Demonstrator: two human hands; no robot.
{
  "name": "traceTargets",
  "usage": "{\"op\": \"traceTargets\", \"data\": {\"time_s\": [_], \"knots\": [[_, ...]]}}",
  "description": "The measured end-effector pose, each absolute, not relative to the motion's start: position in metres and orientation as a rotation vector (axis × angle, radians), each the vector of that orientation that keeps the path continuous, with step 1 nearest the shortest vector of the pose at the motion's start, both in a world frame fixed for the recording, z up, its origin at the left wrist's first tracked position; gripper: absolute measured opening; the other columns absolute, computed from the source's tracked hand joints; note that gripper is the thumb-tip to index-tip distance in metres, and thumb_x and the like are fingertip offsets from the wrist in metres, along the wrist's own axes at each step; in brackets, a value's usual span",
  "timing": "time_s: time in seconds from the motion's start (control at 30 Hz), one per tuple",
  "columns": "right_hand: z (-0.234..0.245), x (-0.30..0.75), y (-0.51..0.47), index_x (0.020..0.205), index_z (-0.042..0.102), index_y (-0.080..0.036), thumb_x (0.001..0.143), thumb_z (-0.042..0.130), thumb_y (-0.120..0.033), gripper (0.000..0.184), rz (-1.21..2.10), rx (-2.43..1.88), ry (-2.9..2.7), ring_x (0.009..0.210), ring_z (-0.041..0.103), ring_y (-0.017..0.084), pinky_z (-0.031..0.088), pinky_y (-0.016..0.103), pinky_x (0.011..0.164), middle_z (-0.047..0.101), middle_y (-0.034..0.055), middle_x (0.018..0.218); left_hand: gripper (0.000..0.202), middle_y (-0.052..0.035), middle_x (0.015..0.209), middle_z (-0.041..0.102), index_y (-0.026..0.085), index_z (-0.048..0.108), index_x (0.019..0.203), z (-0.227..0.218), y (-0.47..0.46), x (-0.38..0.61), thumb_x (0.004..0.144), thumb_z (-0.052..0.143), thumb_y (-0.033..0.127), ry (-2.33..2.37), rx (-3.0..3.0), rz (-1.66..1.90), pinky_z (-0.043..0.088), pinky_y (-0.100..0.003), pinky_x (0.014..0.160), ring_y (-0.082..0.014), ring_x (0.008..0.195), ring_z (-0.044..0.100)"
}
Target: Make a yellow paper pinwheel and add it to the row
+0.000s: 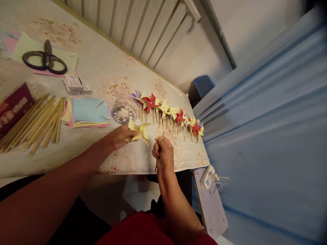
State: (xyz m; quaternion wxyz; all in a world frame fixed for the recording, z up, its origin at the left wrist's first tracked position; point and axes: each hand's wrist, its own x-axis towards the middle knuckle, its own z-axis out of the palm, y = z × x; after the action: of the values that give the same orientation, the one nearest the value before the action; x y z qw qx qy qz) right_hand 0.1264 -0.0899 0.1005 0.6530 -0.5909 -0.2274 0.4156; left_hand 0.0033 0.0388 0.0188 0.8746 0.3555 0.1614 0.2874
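Observation:
A yellow paper pinwheel (139, 132) is pinched in my left hand (121, 136), its blades spread above the fingers. To its right, my right hand (165, 149) is closed around a thin wooden stick (155, 167); the stick's lower end shows below the fist, and a tip seems to show at the thumb. The two hands are apart, over the front part of the table. Just behind my left hand stands a clear round dish (124, 112) of small shiny metal pieces. Finished pinwheels on sticks, red (150, 102), yellow and purple, lie in a row beyond my right hand.
On the left are loose wooden sticks (38, 122), a dark red box (15, 109), stacked coloured paper squares (89, 110), small white boxes (76, 84) and black-handled scissors (46, 61) on paper. A blue curtain (268, 136) hangs right; a power strip (209, 177) rests on a stool.

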Motion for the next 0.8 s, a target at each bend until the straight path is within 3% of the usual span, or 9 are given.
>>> {"op": "traceTargets", "data": {"time_s": [0.8], "knots": [[0.091, 0.129, -0.087, 0.076, 0.056, -0.021, 0.069, 0.064, -0.034, 0.017, 0.883, -1.392, -0.541, 0.034, 0.019, 0.003, 0.008, 0.020, 0.038, 0.040, -0.0126, 0.044, 0.023, -0.0017, 0.064, 0.062, 0.011, 0.068, 0.070, 0.013, 0.040, 0.005, 0.062, 0.087, 0.021, 0.347, 0.710, 0.574, 0.042, -0.020, 0.053, -0.0080, 0.055, 0.052]]}}
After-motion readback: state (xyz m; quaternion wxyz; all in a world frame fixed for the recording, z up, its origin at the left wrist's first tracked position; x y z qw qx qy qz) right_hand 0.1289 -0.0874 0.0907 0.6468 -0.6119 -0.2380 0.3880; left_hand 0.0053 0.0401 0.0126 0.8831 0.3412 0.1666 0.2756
